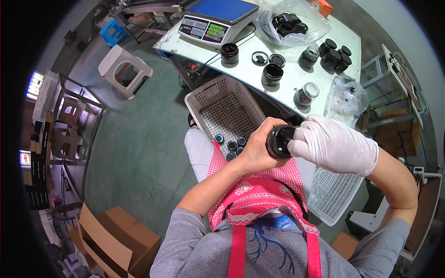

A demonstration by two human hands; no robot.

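While the bare left hand [254, 149] grips a dark jar [279, 141], the gloved right hand [334, 144] seemingly wipes its mouth.

A seated person in a pink checked apron [259, 194] is gripping a dark glass jar [279, 141] with the bare left hand [257, 149] while the white-gloved right hand [334, 145] is pressing against its mouth. A white plastic basket [222, 106] is holding small black lids across the lap; jars, loose lids and a digital scale [215, 21] are crowding the counter [296, 74].
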